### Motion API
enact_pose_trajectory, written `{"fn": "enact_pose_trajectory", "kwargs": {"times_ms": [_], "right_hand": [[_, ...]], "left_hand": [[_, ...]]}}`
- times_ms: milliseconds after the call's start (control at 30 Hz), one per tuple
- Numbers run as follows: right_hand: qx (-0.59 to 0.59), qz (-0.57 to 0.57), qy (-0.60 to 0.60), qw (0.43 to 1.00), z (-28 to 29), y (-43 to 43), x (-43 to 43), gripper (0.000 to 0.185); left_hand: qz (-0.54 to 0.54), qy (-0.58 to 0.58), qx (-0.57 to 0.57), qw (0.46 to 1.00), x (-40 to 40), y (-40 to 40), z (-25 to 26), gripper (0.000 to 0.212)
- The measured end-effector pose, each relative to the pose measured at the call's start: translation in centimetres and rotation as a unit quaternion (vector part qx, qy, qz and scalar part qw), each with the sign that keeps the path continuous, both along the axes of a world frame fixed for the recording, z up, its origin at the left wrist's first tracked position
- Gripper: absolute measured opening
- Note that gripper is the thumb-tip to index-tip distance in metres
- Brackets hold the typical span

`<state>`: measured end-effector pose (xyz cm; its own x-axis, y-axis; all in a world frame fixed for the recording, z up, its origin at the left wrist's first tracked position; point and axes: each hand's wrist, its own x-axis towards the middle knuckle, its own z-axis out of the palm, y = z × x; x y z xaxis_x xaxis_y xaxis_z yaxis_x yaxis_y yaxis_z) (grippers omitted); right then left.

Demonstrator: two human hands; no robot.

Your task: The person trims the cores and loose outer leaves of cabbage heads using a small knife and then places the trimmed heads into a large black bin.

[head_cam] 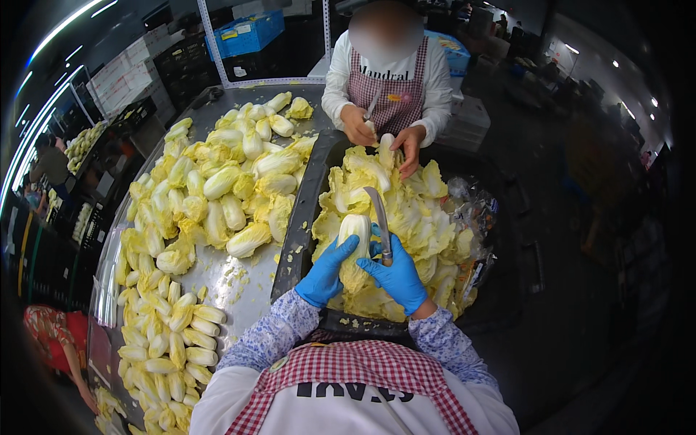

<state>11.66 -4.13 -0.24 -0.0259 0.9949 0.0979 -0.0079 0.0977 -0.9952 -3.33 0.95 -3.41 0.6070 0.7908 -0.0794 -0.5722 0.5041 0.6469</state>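
Note:
A napa cabbage [356, 266] is gripped in my blue-gloved left hand [326, 274], its pale base pointing away from me and its yellow leaf end toward me. My right hand [399, 280], gloved in blue too, holds a curved knife [380, 217] by its handle, blade tip up and away. The right fingers reach close to the cabbage's right side; whether they touch it I cannot tell. Beneath both hands, loose cabbage leaves [418, 228] fill a black bin [304, 228].
Left of the bin, a metal table [239, 283] bears many napa cabbages [220, 182]. Opposite stands a co-worker [389, 81] holding a knife and a cabbage. Clear plastic wrapping [473, 217] lies at the bin's right. Another person [60, 337] bends at the far left.

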Motion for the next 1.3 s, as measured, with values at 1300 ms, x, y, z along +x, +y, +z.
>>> {"fn": "enact_pose_trajectory", "kwargs": {"times_ms": [1300], "right_hand": [[0.144, -0.122, -0.168, 0.968, -0.7, 0.3, 0.1, 0.041]], "left_hand": [[-0.01, 0.023, 0.093, 0.995, 0.3, 0.0, 1.0, 0.063]]}}
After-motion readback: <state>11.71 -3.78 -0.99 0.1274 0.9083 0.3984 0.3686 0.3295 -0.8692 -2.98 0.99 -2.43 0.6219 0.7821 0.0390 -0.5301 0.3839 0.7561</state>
